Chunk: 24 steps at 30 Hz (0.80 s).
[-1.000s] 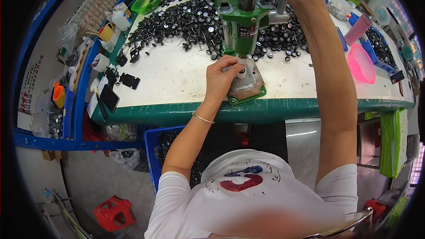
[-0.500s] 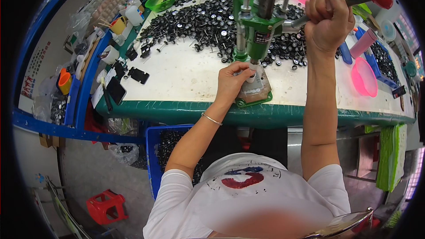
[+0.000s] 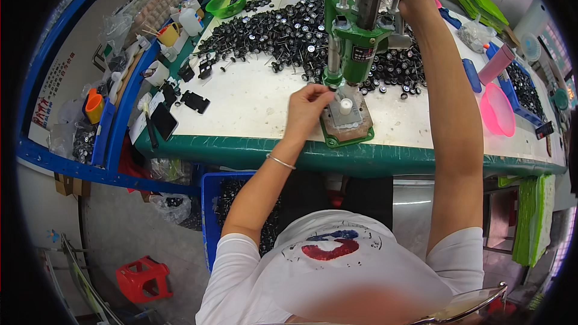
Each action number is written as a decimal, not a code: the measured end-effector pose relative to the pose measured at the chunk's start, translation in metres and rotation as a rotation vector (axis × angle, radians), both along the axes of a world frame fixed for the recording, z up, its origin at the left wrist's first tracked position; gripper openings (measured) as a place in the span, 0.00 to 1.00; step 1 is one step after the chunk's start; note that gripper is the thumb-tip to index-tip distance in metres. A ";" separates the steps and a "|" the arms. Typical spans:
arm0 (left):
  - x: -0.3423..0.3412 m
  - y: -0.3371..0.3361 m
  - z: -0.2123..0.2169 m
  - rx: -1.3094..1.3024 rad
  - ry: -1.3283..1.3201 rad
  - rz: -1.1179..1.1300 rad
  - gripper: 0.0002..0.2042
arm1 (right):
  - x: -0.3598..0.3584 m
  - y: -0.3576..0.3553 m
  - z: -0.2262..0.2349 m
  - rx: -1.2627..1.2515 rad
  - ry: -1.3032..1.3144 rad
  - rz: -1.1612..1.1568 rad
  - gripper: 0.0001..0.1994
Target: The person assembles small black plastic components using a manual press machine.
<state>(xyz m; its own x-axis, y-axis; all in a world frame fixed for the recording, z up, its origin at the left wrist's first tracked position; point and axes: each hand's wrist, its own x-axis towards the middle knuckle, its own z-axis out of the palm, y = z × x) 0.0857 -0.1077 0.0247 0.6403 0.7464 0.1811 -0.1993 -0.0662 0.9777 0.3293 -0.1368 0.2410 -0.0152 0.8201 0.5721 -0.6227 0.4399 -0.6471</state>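
Close: left hand (image 3: pixel 308 103) beside green press (image 3: pixel 355 42), near table edge (image 3: pixel 241 147).

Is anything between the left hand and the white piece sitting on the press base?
Nothing visible. The left hand is at the edge of the press base, fingers pinched, and the small white cylinder stands upright just beside it with bare plate between. The green press column rises behind, not across the gap.
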 end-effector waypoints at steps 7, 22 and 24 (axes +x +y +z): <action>-0.055 0.061 -0.008 0.628 0.827 0.196 0.09 | -0.031 -0.052 -0.038 -0.341 -0.432 -1.138 0.15; 0.016 0.115 -0.029 0.851 0.636 0.227 0.05 | -0.025 -0.105 -0.235 -0.513 -1.510 -1.266 0.09; 0.015 0.113 -0.026 0.848 0.677 0.221 0.05 | -0.023 -0.105 -0.237 -0.522 -1.511 -1.280 0.09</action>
